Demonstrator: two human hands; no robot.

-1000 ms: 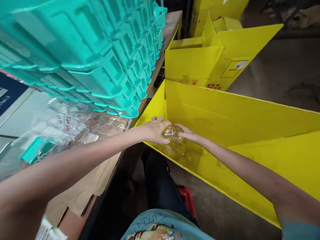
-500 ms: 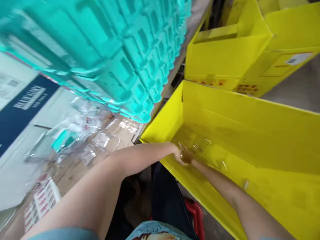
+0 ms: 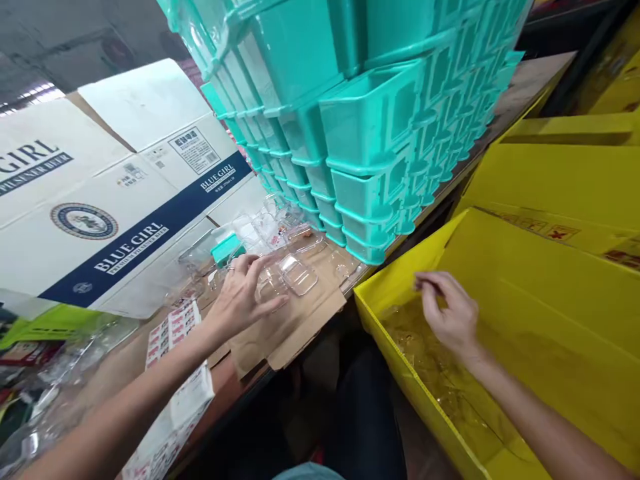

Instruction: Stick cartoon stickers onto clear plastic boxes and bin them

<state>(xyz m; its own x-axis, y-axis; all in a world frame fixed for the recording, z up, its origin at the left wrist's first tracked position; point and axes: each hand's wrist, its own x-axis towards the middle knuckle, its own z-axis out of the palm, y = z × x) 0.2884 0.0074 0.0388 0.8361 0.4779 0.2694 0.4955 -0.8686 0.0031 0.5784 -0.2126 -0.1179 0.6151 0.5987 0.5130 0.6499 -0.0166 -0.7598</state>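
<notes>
My left hand point(image 3: 240, 297) is open, its fingers spread above the table among clear plastic pieces. A clear plastic lid or shell point(image 3: 299, 275) lies on flat cardboard point(image 3: 305, 327) just right of its fingers. Beyond the fingertips sits a small turquoise plastic piece point(image 3: 226, 249). My right hand point(image 3: 450, 313) hovers over the long yellow box point(image 3: 540, 287), thumb and fingers curled together, with nothing visible in them. Below it, several clear plastic pieces point(image 3: 430, 353) lie inside the box. A sheet of printed stickers point(image 3: 170, 333) is beside my left forearm.
Tall stacks of turquoise plastic bins point(image 3: 370, 147) stand at the back of the table. A white BLUE GIRL carton point(image 3: 125, 200) is behind the plastic pieces at left. Another yellow box point(image 3: 565, 167) stands beyond the near one. Clear plastic point(image 3: 75, 380) is heaped at far left.
My hands were together inside the yellow box. The left one has moved out and left over the table; the right one has lifted. The view has swung left.
</notes>
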